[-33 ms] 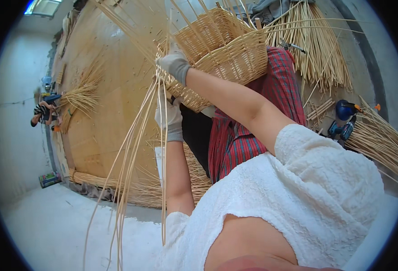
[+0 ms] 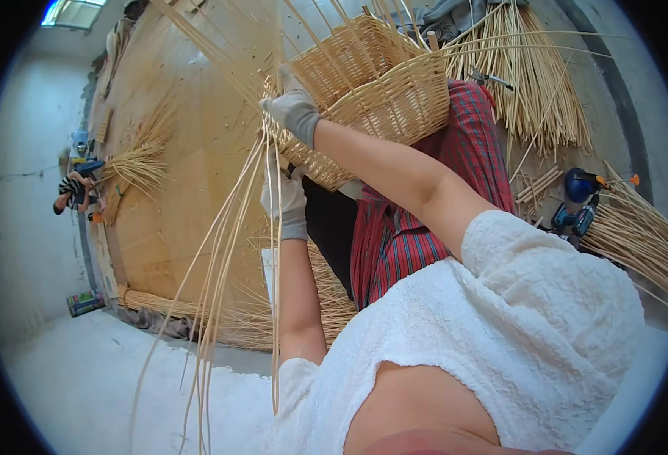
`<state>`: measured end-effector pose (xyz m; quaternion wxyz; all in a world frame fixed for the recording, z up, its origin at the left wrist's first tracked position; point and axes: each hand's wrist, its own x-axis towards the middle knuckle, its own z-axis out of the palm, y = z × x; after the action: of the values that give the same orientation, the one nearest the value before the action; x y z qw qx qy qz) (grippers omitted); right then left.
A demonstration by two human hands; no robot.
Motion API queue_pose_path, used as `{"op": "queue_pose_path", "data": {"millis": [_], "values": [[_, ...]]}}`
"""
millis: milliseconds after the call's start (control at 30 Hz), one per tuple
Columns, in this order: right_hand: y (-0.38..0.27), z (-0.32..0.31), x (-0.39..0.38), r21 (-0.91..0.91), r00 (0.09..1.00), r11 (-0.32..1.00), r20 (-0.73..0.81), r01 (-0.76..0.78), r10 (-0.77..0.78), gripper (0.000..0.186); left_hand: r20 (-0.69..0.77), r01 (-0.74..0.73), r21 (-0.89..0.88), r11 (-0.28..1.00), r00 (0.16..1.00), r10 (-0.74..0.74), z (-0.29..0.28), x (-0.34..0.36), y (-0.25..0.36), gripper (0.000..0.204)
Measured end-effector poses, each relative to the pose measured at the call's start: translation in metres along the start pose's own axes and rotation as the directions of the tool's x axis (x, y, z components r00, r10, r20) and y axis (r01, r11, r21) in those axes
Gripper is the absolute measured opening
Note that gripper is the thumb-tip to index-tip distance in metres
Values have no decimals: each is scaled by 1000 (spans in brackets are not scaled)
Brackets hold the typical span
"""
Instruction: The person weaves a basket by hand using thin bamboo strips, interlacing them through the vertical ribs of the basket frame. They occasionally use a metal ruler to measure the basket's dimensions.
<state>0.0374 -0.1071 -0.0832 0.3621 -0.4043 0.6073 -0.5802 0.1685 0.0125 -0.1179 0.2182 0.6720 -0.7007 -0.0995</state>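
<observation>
A square woven cane basket (image 2: 394, 106) with long loose rods sticking out rests over my legs in red striped trousers (image 2: 466, 144). My right hand (image 2: 292, 110), in a grey-white glove, is closed on cane at the basket's left edge; its fingertips are partly hidden. Below it my left hand (image 2: 284, 197), also gloved, is closed at the basket's lower left corner, behind long pale cane strands (image 2: 220, 265) that hang down past it. What its fingers hold is hidden.
Cane bundles lie at upper right (image 2: 538, 91), far right (image 2: 629, 220) and left (image 2: 133, 163) on plywood (image 2: 152, 250). Beside me are pliers (image 2: 485, 78), a blue-orange tool (image 2: 580, 184) and a drill (image 2: 576, 220). Another person (image 2: 72, 189) sits by the left wall.
The lower ends of the hanging strands have swung slightly left. Both hands stay at the basket's left side with barely any movement.
</observation>
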Motion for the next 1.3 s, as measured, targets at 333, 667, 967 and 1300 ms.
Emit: {"op": "queue_pose_path", "data": {"millis": [333, 667, 967, 1300], "values": [[-90, -35, -1, -150, 879, 936, 416, 318, -232, 50, -86, -119, -108, 987, 990, 110, 21, 8, -28, 91], [-13, -26, -22, 644, 797, 647, 95, 408, -597, 23, -37, -86, -208, 974, 996, 80, 28, 12, -31, 86], [42, -123, -49, 820, 939, 548, 303, -168, -165, 41, -249, -205, -203, 958, 956, 152, 9, -19, -2, 52], [47, -189, -27, 504, 961, 827, 234, -251, 149, 17, -18, -303, -242, 922, 951, 308, 19, 31, 34, 66]]}}
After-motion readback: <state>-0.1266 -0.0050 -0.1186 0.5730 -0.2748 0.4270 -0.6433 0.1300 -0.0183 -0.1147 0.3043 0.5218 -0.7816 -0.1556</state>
